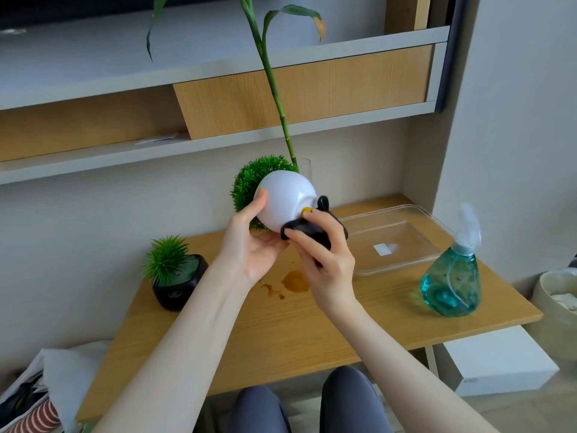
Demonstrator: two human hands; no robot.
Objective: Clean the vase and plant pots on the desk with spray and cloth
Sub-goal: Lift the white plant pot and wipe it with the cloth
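A: Where is the white pot [282,200] located?

B: It is held in the air at the centre of the frame, above the worktop [312,323]. It is tilted onto its side, with the round green plant [249,182] pointed toward the upper left and the base toward the right.

A: How are the hands positioned?

B: The left hand [249,248] is closed around the lower left side of the white pot, with the thumb laid on its curved wall. The right hand [324,254] is closed on a dark cloth [309,232], which is pressed against the pot near its base. A small yellow mark is seen on the pot just above the cloth.

A: What is seen around them?

B: A brown stain [295,281] is seen on the worktop below the hands. A black pot [181,284] with a spiky green plant is placed at the left of the worktop. A clear tray [434,254] is placed to the right, and a spray bottle [451,282] of blue-green liquid stands near the right edge. A glass vase [304,170] with a tall green stalk [271,79] is partly hidden behind the white pot. Shelves [218,142] are fixed to the wall above.
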